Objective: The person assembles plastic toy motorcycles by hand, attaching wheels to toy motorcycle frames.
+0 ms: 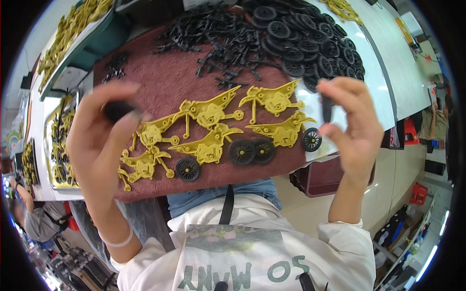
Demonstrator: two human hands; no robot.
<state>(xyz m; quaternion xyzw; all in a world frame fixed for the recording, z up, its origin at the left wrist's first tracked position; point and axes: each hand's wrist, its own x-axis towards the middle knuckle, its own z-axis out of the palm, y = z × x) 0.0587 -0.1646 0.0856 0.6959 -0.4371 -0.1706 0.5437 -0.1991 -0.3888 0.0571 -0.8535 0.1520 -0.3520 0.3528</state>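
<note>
My left hand is raised at the left edge of the cloth, its thumb and fingers closed round a dark, rounded piece that looks like a black wheel, blurred. On the right, my right hand pinches a black spoked-type wheel, seen nearly edge-on. Between the hands lie several yellow plastic toy-motorbike frame halves. Loose black wheels rest by some of them: one at the lower left, an adjacent pair in the middle, and another near my right thumb.
A reddish-brown cloth covers the table. Behind are a heap of thin black parts and a pile of black wheels. A green bin of yellow parts and a tray stand left. A maroon crate sits below, right.
</note>
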